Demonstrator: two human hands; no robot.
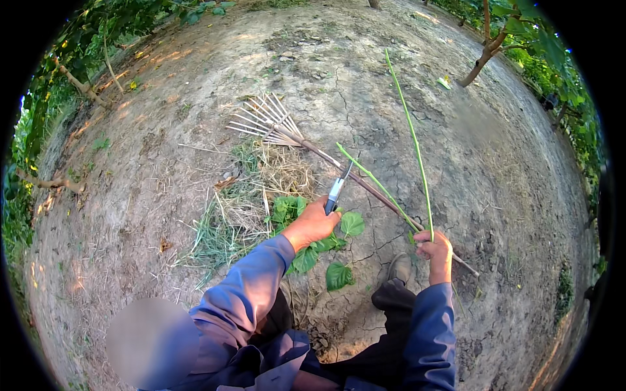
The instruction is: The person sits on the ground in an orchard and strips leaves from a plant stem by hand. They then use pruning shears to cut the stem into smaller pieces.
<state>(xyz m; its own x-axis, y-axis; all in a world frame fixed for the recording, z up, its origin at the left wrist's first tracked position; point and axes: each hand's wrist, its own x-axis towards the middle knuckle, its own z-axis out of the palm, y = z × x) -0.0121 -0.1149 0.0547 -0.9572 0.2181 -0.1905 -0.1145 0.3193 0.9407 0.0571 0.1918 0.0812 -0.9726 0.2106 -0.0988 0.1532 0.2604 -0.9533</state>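
Observation:
My left hand [315, 220] is closed around the dark handle of pruning shears [335, 189], whose blade points up and away from me. Below and beside that hand lie green leaves [352, 224] on the ground. My right hand [435, 249] grips a long, thin green stem [415, 141] that rises above it. A second, shorter green stem [374, 180] slants from near the same hand towards the upper left; whether the hand holds it I cannot tell. Behind both hands a fan rake [266, 122] lies on the ground, its wooden handle [374, 193] running diagonally past my right hand.
Dry grass and straw [283, 171] lie in a heap below the rake's tines, with greener grass [215, 239] nearer me. My shoe [400, 268] rests on cracked soil. Leafy trees stand at both sides, one trunk [477, 66] at the upper right.

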